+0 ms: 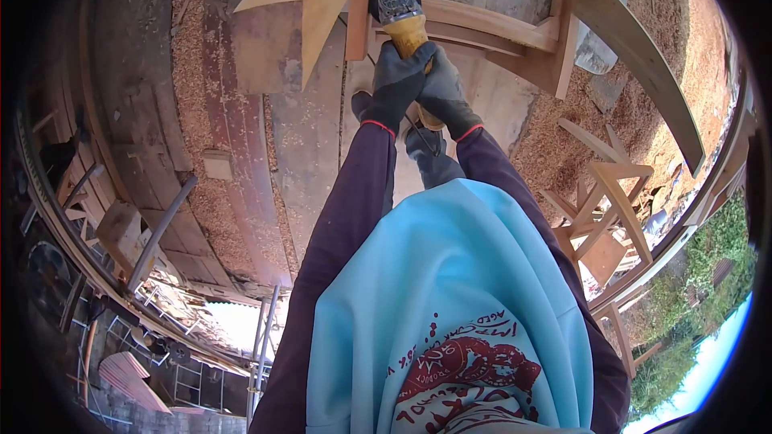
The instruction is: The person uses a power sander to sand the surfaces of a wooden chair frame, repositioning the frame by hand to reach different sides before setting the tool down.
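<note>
gouged wood and a kicking disc are the risks beneath two gloved hands

at the upper centre of the frame, the dark disc [375,2] of a yellow angle grinder [408,34] sits close beside a wooden upright [359,18] and the end of a curved wooden rail [490,26]; whether it touches either, or is spinning, i cannot tell. if it is running and its edge catches a corner where those pieces meet, it could kick back or cut a groove into the wood. neither hand braces the frame, so a hard press might also shift it. a slip toward the body would bring the disc nearer the shoe [424,142] below the hands, near the centre of the frame. loose wood shavings [205,104] at the upper left of the frame could make for poor footing.

the grinder lies directly ahead of the hands, its metal head pointing to the top of the frame. the hands are together, both clamped on its yellow body: the left hand [399,79] on the left side of the grip, the right hand [445,90] close against it on the right. both wear dark gloves with red cuffs.
</note>
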Tool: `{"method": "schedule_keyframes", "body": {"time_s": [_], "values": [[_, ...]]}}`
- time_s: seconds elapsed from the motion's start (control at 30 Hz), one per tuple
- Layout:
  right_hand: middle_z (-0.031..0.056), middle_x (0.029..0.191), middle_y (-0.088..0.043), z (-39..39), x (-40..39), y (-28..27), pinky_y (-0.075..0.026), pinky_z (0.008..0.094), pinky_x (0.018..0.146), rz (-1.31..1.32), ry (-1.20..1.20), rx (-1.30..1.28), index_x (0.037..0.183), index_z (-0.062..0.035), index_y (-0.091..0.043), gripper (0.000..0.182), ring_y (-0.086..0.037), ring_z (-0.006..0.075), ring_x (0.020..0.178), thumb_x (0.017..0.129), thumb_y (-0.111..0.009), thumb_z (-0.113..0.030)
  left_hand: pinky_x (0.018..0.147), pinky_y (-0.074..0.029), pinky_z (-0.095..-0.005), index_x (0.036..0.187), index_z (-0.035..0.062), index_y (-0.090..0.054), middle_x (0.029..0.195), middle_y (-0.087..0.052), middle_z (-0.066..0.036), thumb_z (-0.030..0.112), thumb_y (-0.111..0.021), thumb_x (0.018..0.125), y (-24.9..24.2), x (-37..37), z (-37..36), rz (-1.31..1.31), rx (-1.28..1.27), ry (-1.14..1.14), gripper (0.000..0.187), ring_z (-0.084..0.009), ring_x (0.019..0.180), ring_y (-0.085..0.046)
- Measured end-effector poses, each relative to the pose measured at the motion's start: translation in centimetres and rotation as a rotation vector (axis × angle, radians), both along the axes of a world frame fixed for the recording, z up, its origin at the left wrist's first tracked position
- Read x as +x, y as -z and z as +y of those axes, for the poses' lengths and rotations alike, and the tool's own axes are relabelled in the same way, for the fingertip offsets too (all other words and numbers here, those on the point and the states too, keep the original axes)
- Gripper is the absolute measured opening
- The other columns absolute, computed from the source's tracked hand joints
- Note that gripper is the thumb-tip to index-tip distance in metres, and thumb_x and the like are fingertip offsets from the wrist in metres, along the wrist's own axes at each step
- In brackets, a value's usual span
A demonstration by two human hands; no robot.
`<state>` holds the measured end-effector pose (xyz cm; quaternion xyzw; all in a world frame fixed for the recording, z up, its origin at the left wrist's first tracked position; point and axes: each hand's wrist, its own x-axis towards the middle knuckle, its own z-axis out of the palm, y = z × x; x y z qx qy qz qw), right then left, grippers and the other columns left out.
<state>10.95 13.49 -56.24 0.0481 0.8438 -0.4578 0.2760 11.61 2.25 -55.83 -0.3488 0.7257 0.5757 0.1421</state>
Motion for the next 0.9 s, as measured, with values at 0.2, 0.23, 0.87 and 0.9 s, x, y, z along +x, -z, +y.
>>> {"method": "schedule_keyframes", "body": {"time_s": [0.2, 0.23, 0.87, 0.9], "values": [[0.0255, 0.108, -0.071, -0.7, -1.7, 1.3, -0.054, 0.0455, 0.089, 0.018, 0.044, 0.021, 0.12, -0.0035, -0.056, 0.056, -0.067, 0.0435, 0.108, 0.08, -0.079, -0.035, 0.084, -0.055, -0.0376, 0.113, -0.009, -0.063, 0.104, -0.073, -0.019, 0.049, -0.081, 0.083, 2.0, -1.9, -0.6, 0.11, 0.047, -0.008, 0.068, -0.0283, 0.094, -0.073], [0.0255, 0.108, -0.071, -0.9, -2.1, 1.6, -0.054, 0.0453, 0.089, 0.016, 0.035, 0.028, 0.12, -0.0037, -0.056, 0.056, -0.068, 0.0433, 0.108, 0.08, -0.079, -0.035, 0.084, -0.055, -0.0376, 0.113, -0.009, -0.063, 0.104, -0.073, -0.019, 0.049, -0.081, 0.083, 2.3, -2.4, -0.7, 0.109, 0.044, -0.004, 0.068, -0.0283, 0.094, -0.073], [0.0217, 0.11, -0.071, -2.3, -7.8, 3.6, -0.053, 0.0438, 0.093, 0.041, 0.028, 0.035, 0.123, -0.0038, -0.056, 0.061, -0.068, 0.0403, 0.109, 0.078, -0.08, -0.038, 0.089, -0.055, -0.0422, 0.112, -0.0049, -0.061, 0.108, -0.072, -0.023, 0.051, -0.081, 0.079, 2.7, -8.4, -2.6, 0.04, 0.012, 0.062, 0.068, -0.0353, 0.102, -0.072], [0.0221, 0.11, -0.071, -2.2, -7.4, 3.6, -0.053, 0.0441, 0.092, 0.051, 0.034, 0.023, 0.123, -0.0038, -0.055, 0.061, -0.068, 0.0405, 0.109, 0.078, -0.08, -0.038, 0.089, -0.055, -0.0424, 0.112, -0.0048, -0.061, 0.108, -0.072, -0.023, 0.051, -0.081, 0.079, 2.1, -8.2, -2.5, 0.032, 0.005, 0.063, 0.068, -0.0357, 0.101, -0.072]]}}
